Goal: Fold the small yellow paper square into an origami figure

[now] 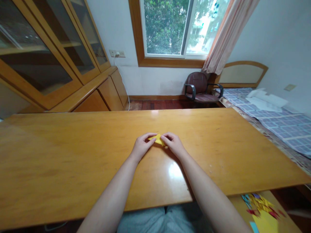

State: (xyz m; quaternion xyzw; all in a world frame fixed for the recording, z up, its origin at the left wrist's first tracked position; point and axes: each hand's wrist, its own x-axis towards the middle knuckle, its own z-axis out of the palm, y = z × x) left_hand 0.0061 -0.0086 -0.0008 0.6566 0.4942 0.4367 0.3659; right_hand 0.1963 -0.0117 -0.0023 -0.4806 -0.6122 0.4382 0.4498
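Note:
A small piece of folded yellow paper [158,139] is held between my two hands, just above the middle of the wooden table [73,161]. My left hand [143,144] pinches its left end between thumb and fingers. On the other side, my right hand [173,143] grips the right end, thumb on top. A pointed fold sticks up between the hands. The fingertips under the paper are partly hidden.
A lower surface at the bottom right holds yellow paper sheets [268,221] and a pile of colourful folded pieces [261,204]. Beyond the table stand an office chair [199,85], a bed [279,113] and wooden cabinets [94,100].

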